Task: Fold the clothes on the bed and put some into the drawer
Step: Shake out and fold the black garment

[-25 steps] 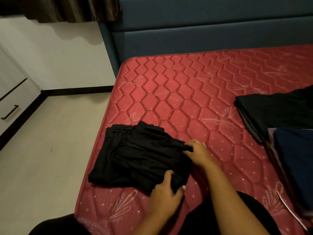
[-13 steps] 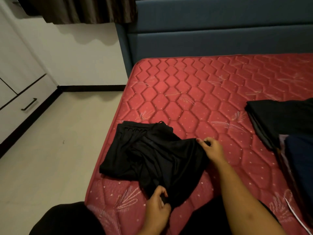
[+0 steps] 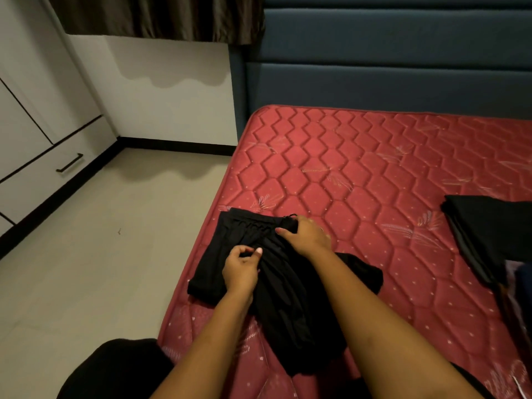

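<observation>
Carried up to the waistband since a moment ago, the hem of the black garment (image 3: pixel 288 298), lower centre on the mattress (image 3: pixel 374 168), is pinched by left hand (image 3: pixel 241 269) and right hand (image 3: pixel 309 234); edges should be squared before release.

My view is dim and warm-toned. The curtain (image 3: pixel 155 18) casts a scalloped shadow on the wall (image 3: pixel 172 110) at upper left. Straight lines bow toward the frame's edges. The black garment (image 3: pixel 288 298) loses detail in the low light.
</observation>
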Demonstrator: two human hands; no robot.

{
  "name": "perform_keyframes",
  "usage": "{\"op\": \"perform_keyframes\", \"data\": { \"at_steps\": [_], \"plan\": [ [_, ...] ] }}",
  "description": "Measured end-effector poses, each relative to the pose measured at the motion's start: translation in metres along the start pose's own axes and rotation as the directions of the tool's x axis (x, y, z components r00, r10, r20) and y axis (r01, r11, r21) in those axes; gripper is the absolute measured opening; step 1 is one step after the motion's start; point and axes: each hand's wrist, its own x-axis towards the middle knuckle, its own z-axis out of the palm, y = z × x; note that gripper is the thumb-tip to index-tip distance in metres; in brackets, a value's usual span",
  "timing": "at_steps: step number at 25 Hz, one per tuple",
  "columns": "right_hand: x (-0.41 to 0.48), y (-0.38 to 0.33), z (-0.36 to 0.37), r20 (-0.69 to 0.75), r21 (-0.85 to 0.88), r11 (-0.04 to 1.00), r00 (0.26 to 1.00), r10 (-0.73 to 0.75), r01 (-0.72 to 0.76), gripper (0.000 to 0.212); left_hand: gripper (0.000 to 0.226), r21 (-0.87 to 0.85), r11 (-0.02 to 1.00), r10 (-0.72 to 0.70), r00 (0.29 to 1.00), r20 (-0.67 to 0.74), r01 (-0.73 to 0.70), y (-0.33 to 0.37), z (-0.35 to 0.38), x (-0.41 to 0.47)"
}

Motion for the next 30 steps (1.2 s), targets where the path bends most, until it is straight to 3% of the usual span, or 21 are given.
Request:
{"op": "perform_keyframes", "data": {
  "at_steps": [3,7,11,14,17,19,22,25,28,30],
  "plan": [
    [0.021,-0.008,0.000,-0.084,0.060,0.998,0.996,0.007,-0.002,0.035,0.015,0.197,0.979,0.086,0.990,-0.115,-0.062,-0.007,-0.014,0.008],
    [0.038,-0.001,-0.007,-0.188,0.132,0.990,0.979,0.076,-0.051,0.031,0.025,0.267,0.925,0.304,0.948,-0.095,-0.270,-0.010,-0.029,0.006],
    [0.043,-0.008,-0.001,-0.164,0.283,0.942,0.959,0.231,-0.178,0.031,0.025,0.297,0.929,0.234,0.972,-0.011,-0.220,-0.006,-0.029,0.016],
    [0.055,-0.020,-0.007,-0.145,0.387,0.907,0.961,0.236,-0.164,0.033,0.023,0.283,0.931,0.251,0.967,-0.031,-0.232,-0.008,-0.034,0.014],
    [0.051,-0.028,-0.009,-0.080,0.143,0.983,0.988,0.131,-0.118,0.035,0.006,0.401,0.858,0.344,0.939,0.016,-0.321,-0.006,-0.036,0.009],
    [0.042,-0.029,-0.009,-0.059,0.013,1.000,0.998,-0.027,0.028,0.035,0.029,0.592,0.721,0.380,0.920,0.099,-0.361,-0.004,-0.031,0.013],
    [0.031,-0.029,-0.008,0.009,-0.254,0.948,0.981,-0.193,0.189,0.040,0.025,0.751,0.539,0.415,0.896,0.156,-0.381,0.002,-0.023,0.020],
    [0.030,-0.029,-0.006,0.017,-0.356,0.913,0.978,-0.206,0.199,0.035,0.026,0.736,0.561,0.392,0.905,0.167,-0.379,-0.002,-0.018,0.026],
    [0.033,-0.030,-0.002,-0.006,-0.232,0.952,0.978,-0.209,0.202,0.017,0.038,0.751,0.583,0.292,0.943,0.160,-0.308,-0.002,-0.019,0.033],
    [0.038,-0.031,0.002,-0.087,0.089,0.992,0.992,-0.086,0.094,0.017,0.026,0.742,0.547,0.357,0.910,0.212,-0.388,-0.001,-0.018,0.034]
  ]
}}
